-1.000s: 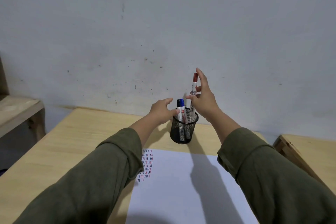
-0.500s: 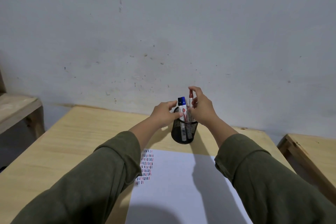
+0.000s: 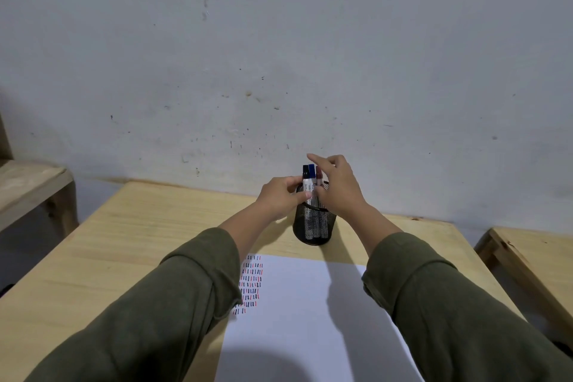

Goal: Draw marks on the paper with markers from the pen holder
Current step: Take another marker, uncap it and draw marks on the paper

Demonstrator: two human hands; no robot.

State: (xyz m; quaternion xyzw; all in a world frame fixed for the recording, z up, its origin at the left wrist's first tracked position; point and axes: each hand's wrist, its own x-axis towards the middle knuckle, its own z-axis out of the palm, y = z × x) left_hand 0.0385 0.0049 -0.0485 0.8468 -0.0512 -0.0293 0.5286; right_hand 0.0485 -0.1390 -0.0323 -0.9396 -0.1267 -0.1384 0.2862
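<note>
Three Markers Upright in the Mesh Holder, Both Hands at Its Rim

Three markers stand upright in the black mesh pen holder: a black-capped marker on the left, a blue-capped marker just beside it, and a red-capped marker to their right, partly hidden by a hand. The head view is the only view, and it looks forward and down. The holder sits on the wooden counter, toward its far edge, just beyond the top edge of the white paper.

The left hand rests against the holder's left side at the rim, its fingers curled narrowly there, with the thumb across the front near the white barrel of the black-capped marker. The right hand hangs over the holder's right side with its fingers loosely spread and arched above the caps; whether any of them pinch the red-capped marker cannot be told, since the hand covers that spot.

Both forearms wear olive green sleeves that reach in from the lower corners. On the paper, beside the left sleeve, lies a block of short marks in black, blue and red, set in rows near the sheet's upper left corner. The rest of the sheet is blank, crossed by the shadows of the arms. A pale, speckled wall rises behind the counter, and wooden furniture shows at both side edges.
</note>
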